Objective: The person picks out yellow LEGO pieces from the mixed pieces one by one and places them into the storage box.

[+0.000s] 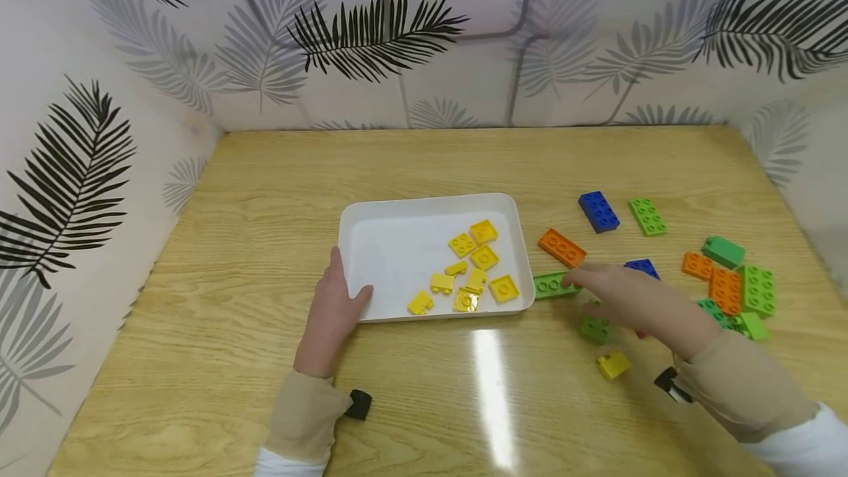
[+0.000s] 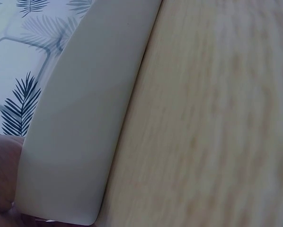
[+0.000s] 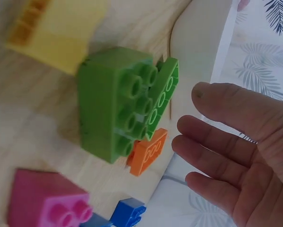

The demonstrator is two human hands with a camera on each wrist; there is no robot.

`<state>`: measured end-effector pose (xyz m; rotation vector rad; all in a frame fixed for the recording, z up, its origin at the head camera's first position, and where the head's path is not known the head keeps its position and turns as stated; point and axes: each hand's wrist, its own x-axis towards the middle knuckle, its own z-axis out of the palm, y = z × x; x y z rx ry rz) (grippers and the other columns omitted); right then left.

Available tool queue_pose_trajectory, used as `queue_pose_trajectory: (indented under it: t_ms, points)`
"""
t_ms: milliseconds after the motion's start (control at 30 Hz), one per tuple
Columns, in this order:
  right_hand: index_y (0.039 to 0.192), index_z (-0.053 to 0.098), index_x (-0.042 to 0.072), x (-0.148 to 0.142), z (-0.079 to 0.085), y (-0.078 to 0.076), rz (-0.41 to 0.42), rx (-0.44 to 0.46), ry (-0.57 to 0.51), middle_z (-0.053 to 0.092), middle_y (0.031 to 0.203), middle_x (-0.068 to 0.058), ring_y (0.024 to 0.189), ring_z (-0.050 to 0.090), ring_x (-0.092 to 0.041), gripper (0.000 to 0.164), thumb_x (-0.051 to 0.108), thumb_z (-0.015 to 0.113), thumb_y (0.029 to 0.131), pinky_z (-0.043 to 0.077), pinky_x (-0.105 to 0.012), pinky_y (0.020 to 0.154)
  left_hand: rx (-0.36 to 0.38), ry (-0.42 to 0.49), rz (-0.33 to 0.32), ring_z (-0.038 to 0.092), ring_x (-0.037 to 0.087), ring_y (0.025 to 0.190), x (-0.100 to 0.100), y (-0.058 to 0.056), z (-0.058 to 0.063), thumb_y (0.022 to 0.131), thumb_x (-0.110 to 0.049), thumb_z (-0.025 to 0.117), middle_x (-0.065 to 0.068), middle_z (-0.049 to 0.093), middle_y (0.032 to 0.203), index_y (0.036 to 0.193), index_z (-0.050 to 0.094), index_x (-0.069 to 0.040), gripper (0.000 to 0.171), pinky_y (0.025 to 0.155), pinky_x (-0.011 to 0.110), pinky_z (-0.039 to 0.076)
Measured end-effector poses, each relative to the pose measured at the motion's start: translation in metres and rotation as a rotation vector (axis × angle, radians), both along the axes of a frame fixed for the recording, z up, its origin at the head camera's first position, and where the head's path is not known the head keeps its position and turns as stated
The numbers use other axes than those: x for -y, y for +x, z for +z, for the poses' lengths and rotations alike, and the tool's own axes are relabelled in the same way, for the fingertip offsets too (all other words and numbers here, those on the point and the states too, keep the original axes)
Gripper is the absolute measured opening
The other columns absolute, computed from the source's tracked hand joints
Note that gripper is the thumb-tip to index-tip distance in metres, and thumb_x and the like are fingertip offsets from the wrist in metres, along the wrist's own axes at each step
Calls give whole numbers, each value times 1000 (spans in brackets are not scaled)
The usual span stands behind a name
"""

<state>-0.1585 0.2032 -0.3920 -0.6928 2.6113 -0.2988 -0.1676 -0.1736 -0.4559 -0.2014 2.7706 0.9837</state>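
A white tray [image 1: 391, 241] lies on the wooden table with several yellow bricks [image 1: 484, 257] toward its right side. My left hand [image 1: 334, 315] grips its near left corner, the thumb over the rim and the fingers along the outer wall. In the left wrist view, the tray's wall [image 2: 80, 118] hides most of that hand. My right hand [image 1: 629, 304] hovers over loose toy bricks right of the tray, fingers loosely bent and holding nothing. Near its fingertips are a long green brick [image 1: 550, 285] against the tray and a studded green brick [image 3: 103, 104].
A yellow brick [image 1: 613, 364] lies nearer me, below the right hand. An orange brick [image 1: 562, 247], a blue brick [image 1: 599, 212] and a light green brick [image 1: 648, 216] lie farther back. Several orange and green bricks cluster at the right around a green plate [image 1: 757, 291]. A pink brick [image 3: 42, 201] shows in the right wrist view.
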Motion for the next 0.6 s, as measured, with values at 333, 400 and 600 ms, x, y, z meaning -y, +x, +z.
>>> queue_pose_trajectory:
  t_ms: [333,400,600]
  points:
    - [102,59,13,-25,-13,36,-79,40,-57,60,96,1,76,52,-6,30,12,63,73,49,-27,63,-2,-7,-16,20,40,134,-1,0,0,86,-26,50,29,18,146,141,-5,0,83,111,50,24]
    - [100,59,13,-30,-15,44,-60,3,-69,60,95,2,77,53,-6,28,12,65,73,51,-27,65,-3,-7,-17,19,40,135,-1,0,0,86,-26,50,29,17,146,141,-6,1,83,112,50,23]
    - [97,59,15,-35,-22,60,-86,27,-77,61,98,1,87,57,-14,30,15,70,69,53,-36,74,-3,-9,-16,18,41,135,-3,2,1,85,-25,51,29,15,147,140,-6,1,83,112,50,21]
